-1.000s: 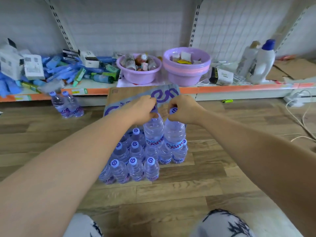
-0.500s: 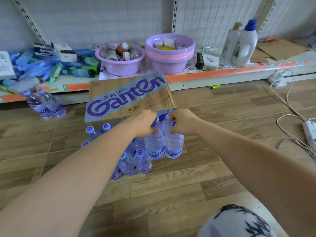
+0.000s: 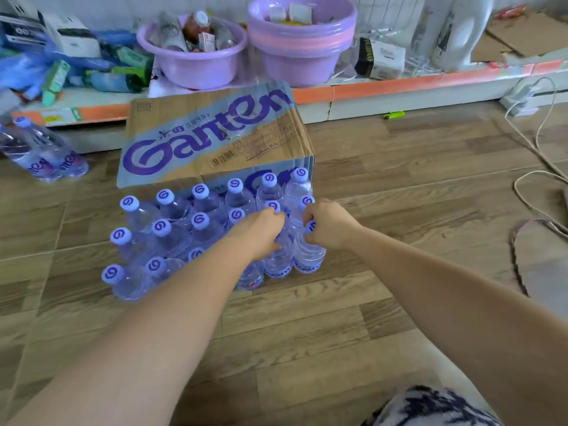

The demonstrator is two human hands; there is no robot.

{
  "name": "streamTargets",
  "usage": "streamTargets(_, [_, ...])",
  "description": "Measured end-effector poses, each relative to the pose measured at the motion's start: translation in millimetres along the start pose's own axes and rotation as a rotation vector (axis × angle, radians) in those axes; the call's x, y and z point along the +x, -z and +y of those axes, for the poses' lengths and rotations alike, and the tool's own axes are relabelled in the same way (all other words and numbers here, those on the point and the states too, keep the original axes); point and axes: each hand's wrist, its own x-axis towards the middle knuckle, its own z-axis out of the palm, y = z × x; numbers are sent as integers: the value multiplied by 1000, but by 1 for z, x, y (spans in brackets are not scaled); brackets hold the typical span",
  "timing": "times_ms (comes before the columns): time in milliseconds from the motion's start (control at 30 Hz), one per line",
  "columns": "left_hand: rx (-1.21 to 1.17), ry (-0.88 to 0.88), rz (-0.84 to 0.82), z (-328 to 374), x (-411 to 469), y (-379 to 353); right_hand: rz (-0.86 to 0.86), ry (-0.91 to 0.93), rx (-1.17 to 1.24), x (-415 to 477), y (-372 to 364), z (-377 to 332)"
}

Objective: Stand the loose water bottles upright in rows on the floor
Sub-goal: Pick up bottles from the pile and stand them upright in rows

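Several clear water bottles with purple caps (image 3: 166,232) stand upright in rows on the wooden floor, in front of a brown Ganten carton (image 3: 212,136). My left hand (image 3: 261,232) grips the neck of one bottle (image 3: 278,262) at the right end of the front row. Beside it, my right hand (image 3: 327,226) grips the neck of another bottle (image 3: 309,256). Both bottles stand on the floor. Two loose bottles (image 3: 40,152) lean at the far left by the shelf base.
A low shelf (image 3: 399,84) runs along the back with two purple basins (image 3: 196,53), boxes, blue packets and white detergent bottles. A green lighter (image 3: 394,115) lies on the floor. White cables (image 3: 534,167) curl at the right. My knee (image 3: 430,407) shows at the bottom.
Both hands have lowered their two bottles onto the floor at the right end of the rows. My view has moved closer and tipped downward.
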Motion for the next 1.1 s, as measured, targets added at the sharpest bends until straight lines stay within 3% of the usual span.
streamTargets(467, [-13,26,-31,1,12,-24,-36,4,31,10,-22,14])
streamTargets(800, [66,-72,-34,1,15,-27,-5,-9,45,9,-21,15])
streamTargets(1100, [-40,-35,-11,-3,14,-34,-35,-9,11,3,-25,13])
